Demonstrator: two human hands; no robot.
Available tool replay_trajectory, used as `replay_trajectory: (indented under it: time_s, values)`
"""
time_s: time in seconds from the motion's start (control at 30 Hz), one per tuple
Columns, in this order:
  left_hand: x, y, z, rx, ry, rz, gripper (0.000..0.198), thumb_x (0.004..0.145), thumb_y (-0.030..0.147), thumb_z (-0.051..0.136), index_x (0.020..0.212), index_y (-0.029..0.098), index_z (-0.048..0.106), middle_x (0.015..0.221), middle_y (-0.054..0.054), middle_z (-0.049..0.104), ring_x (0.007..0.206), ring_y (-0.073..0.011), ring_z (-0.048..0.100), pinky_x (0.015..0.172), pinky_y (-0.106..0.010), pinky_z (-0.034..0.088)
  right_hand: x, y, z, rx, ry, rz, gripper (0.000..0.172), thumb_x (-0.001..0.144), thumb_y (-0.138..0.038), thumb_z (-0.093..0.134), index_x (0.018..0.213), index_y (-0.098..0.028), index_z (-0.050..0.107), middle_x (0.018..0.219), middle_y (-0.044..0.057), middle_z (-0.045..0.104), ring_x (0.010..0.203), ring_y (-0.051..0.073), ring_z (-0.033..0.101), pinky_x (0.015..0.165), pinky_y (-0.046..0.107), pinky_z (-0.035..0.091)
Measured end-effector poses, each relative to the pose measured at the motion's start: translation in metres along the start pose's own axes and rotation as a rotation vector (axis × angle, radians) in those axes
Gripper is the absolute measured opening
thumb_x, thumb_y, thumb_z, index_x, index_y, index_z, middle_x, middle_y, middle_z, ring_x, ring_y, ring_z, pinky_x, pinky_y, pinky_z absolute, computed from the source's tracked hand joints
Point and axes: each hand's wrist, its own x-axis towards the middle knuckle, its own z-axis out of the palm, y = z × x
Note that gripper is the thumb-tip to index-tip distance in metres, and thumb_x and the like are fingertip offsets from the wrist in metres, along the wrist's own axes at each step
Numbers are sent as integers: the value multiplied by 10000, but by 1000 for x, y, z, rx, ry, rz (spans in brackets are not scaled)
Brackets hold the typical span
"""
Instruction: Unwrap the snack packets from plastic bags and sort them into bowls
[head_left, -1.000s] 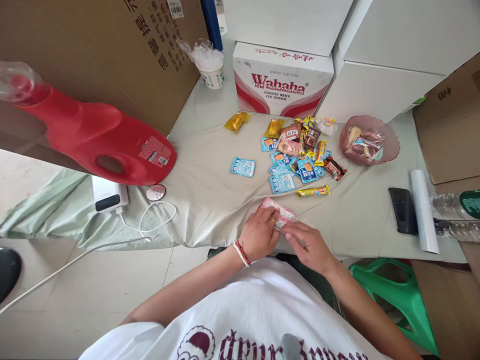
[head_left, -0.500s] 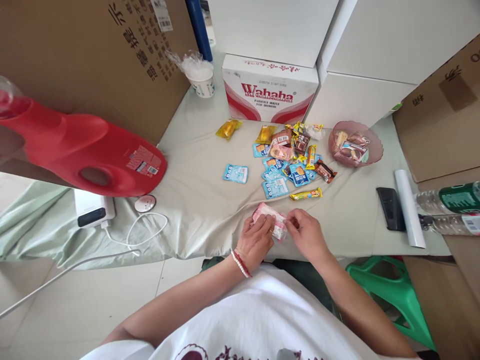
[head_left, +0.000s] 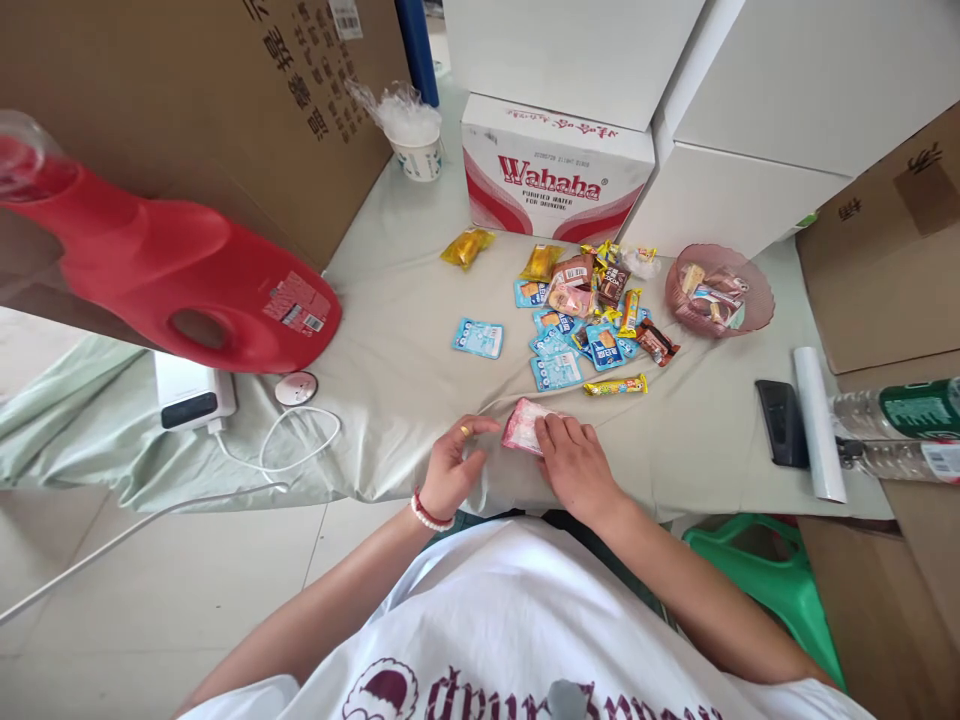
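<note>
A pink snack packet [head_left: 523, 428] lies on the pale green cloth [head_left: 390, 400] near the table's front edge. My right hand [head_left: 571, 462] rests on the packet's right side, fingers closed over it. My left hand [head_left: 456, 462] is just left of the packet and off it, loosely curled with the fingers apart, a ring on one finger and a beaded bracelet at the wrist. Beyond the hands are a yellow snack bar [head_left: 615, 385], a pile of several snack packets [head_left: 585, 315] and a single blue packet [head_left: 478, 338].
A pink bowl [head_left: 759, 305] with snacks stands at the right. A red jug [head_left: 187, 280], a power bank [head_left: 191, 397] and its white cable [head_left: 300, 440] lie left. A black phone [head_left: 780, 435], white roll [head_left: 816, 420] and bottles [head_left: 900, 410] lie right. A Wahaha box [head_left: 559, 180] and paper cup [head_left: 417, 157] stand behind.
My left hand has let go of the pink packet and drawn back to the left. My right hand has shifted left onto the packet.
</note>
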Motion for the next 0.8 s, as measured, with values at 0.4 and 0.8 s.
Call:
replay_trajectory:
  time_s: [0.4, 0.8]
  values:
    - [13, 24, 32, -613, 109, -385, 594, 747, 376, 884, 1272, 273, 625, 1270, -60, 658, 1137, -229, 662, 916, -354, 556, 2, 27, -16, 1076, 93, 103, 426, 1063, -379, 465, 1445, -208, 543, 1321, 118, 651, 1212, 245, 610, 1078, 419, 497]
    - [34, 24, 63, -290, -141, -238, 573, 866, 530, 739, 1338, 257, 565, 1350, -115, 673, 1316, -277, 623, 1056, -430, 542, -12, 123, -39, 871, 453, 584, 640, 987, -511, 549, 1524, -187, 424, 1316, 154, 671, 1158, 266, 669, 960, 391, 559]
